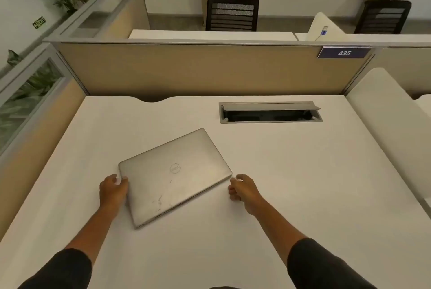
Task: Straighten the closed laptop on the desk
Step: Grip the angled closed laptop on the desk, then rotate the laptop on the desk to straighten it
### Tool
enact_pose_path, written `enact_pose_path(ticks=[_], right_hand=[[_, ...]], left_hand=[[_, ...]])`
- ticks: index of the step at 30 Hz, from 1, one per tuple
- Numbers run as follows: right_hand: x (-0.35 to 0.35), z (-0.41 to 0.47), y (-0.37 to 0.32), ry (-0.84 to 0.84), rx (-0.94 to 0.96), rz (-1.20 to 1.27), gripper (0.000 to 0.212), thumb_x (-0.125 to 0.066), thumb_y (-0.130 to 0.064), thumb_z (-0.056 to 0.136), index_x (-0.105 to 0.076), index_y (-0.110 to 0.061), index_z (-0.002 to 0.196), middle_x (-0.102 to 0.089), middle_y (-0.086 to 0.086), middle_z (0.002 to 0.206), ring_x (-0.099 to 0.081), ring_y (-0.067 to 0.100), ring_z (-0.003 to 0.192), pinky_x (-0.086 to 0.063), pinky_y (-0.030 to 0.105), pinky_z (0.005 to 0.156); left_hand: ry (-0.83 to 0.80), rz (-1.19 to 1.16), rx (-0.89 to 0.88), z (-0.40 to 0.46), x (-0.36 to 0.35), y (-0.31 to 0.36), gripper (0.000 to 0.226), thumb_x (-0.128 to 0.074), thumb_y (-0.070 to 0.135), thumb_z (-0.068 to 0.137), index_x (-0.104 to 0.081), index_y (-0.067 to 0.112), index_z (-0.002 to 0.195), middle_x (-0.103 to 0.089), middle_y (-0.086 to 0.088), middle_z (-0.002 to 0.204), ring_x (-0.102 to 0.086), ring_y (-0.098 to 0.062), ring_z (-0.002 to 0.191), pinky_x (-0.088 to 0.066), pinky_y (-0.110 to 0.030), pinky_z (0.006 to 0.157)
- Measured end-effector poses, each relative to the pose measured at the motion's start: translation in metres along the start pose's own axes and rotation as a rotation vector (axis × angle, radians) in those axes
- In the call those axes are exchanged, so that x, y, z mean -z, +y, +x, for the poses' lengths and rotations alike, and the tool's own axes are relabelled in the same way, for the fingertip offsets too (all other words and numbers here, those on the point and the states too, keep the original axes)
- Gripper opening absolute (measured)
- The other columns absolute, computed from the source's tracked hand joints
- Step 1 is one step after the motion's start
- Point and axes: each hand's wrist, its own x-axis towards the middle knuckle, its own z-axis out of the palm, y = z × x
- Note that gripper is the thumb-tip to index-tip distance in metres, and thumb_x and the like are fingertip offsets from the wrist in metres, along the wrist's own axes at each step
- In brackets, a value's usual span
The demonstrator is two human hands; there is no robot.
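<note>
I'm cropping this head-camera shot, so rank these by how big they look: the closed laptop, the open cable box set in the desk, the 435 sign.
1. laptop, clearly largest, though nearest the camera.
2. cable box.
3. 435 sign, smallest and farthest back.

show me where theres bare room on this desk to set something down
Most of the desk is bare: the wide patch right of the right hand, the near strip between the forearms, and the far left strip between the laptop and the divider. Crowded only mid-desk, around the skewed laptop with the left hand, and at the cable box.
</note>
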Motion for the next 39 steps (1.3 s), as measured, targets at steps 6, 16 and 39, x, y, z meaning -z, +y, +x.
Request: enact_pose_path(ticks=[6,16,39], right_hand=[[-0.011,0.008,-0.011,0.030,-0.026,-0.043,0.007,-0.055,-0.010,0.096,-0.058,-0.007,0.101,-0.055,0.011,0.082,-0.055,0.023,0.069,-0.052,0.031,0.063],[-0.023,0.022,-0.024,0.135,-0.154,0.184,0.022,-0.051,0.005,0.085,-0.048,-0.009,0.069,-0.043,0.006,0.067,-0.040,0.019,0.059,-0.038,0.030,0.058],[-0.021,0.066,-0.083,0.209,-0.133,0.319,0.003,-0.066,-0.004,0.088,-0.065,-0.004,0.085,-0.050,0.005,0.071,-0.040,0.015,0.055,-0.033,0.027,0.049]], left_hand=[[-0.088,0.013,0.014,0.030,0.000,0.018,0.011,-0.062,0.018,0.108,-0.060,0.015,0.097,-0.059,-0.010,0.099,-0.059,-0.035,0.107,-0.053,-0.049,0.099],[-0.110,0.040,0.042,0.073,-0.002,0.025,0.037,-0.064,0.014,0.108,-0.065,-0.002,0.141,-0.065,-0.019,0.137,-0.062,-0.045,0.130,-0.053,-0.052,0.114],[-0.118,0.028,0.140,-0.034,0.001,-0.025,0.009,-0.060,0.011,0.107,-0.068,0.011,0.111,-0.074,-0.016,0.113,-0.073,-0.037,0.106,-0.061,-0.056,0.101]])
